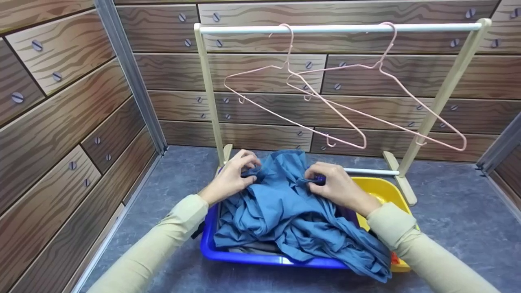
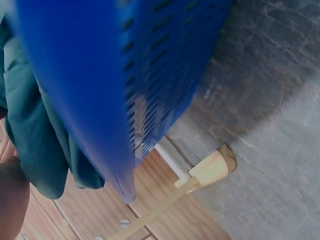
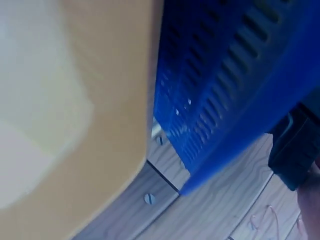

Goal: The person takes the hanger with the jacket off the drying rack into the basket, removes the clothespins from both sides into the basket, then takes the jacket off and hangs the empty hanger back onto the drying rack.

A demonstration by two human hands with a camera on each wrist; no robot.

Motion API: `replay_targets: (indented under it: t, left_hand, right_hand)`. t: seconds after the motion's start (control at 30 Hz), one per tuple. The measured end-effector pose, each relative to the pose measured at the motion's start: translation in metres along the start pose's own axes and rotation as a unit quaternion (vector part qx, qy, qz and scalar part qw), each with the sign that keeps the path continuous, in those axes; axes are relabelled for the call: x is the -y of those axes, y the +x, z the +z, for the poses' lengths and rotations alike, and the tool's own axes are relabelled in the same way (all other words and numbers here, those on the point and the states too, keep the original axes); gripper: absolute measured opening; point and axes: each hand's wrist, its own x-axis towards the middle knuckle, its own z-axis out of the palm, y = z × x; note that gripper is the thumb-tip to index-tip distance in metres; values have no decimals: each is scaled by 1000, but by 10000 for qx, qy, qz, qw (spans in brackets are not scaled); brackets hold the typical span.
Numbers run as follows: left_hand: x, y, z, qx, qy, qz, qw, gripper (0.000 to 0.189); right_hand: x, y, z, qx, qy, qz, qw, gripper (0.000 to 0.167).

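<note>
A crumpled blue garment (image 1: 285,203) is heaped over a blue basket (image 1: 228,257), its lower right end hanging past the front rim. My left hand (image 1: 238,173) pinches the cloth at the upper left. On the other side, my right hand (image 1: 336,185) grips a fold between thumb and fingers. The left wrist view shows the garment (image 2: 40,130) draped beside the basket's slotted wall (image 2: 160,65), with part of the hand at the edge. A dark piece of cloth (image 3: 295,145) meets the fingers at the right wrist view's edge.
Behind the basket stands a clothes rack (image 1: 338,28) with two pink hangers, one on the left (image 1: 313,87) and one on the right (image 1: 390,77). A yellow basket (image 1: 378,187) sits right beside the blue one. Wood-patterned walls (image 1: 260,73) enclose the grey tabletop (image 1: 447,228).
</note>
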Motion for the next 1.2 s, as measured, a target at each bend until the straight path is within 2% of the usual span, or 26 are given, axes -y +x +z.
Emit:
replay_targets:
  t: [0.1, 0.17, 0.27, 0.33, 0.43, 0.53, 0.63, 0.73, 0.87, 1.03, 1.1, 1.2]
  left_hand:
    - [-4, -3, 0, 146, -258, -386, 9988, 41]
    - [-6, -6, -1, 274, -330, -555, 9975, 45]
    - [-10, -10, -1, 467, -336, -651, 9962, 49]
    - [-12, -13, 1, 570, -302, -709, 9954, 56]
    - [-14, -17, 3, 638, -311, -931, 9931, 74]
    - [-16, -20, 3, 616, -430, -1384, 9875, 89]
    - [-18, -22, 2, 550, -492, -1853, 9799, 94]
    - [-19, -22, 0, 593, -218, -2034, 9771, 89]
    - [-20, -24, 1, 914, 464, -1877, 9769, 73]
    - [-19, -31, 2, 1331, 1249, -1194, 9759, 53]
    - [-19, -35, 1, 1376, 1419, -898, 9762, 49]
    - [-22, -40, -1, 1408, 1438, -677, 9772, 50]
  right_hand:
    - [1, 1, 2, 54, 459, 350, 9983, 32]
    - [3, 2, 2, 169, 789, 571, 9951, 52]
    - [5, 2, 0, 543, 1065, 820, 9894, 84]
    - [7, 2, -2, 870, 984, 882, 9874, 92]
    - [9, 1, -4, 1307, 697, 881, 9850, 85]
    - [12, 0, -4, 1468, 479, 788, 9849, 70]
    - [15, -1, -3, 1351, 428, 561, 9883, 59]
    - [17, -1, -2, 1081, 389, 156, 9933, 51]
    - [17, -4, -2, 851, 347, -118, 9957, 41]
    - [15, -10, -5, 732, 299, 35, 9969, 28]
    - [13, -14, -7, 588, 200, 94, 9980, 24]
    - [9, -20, -9, 385, -67, 194, 9990, 21]
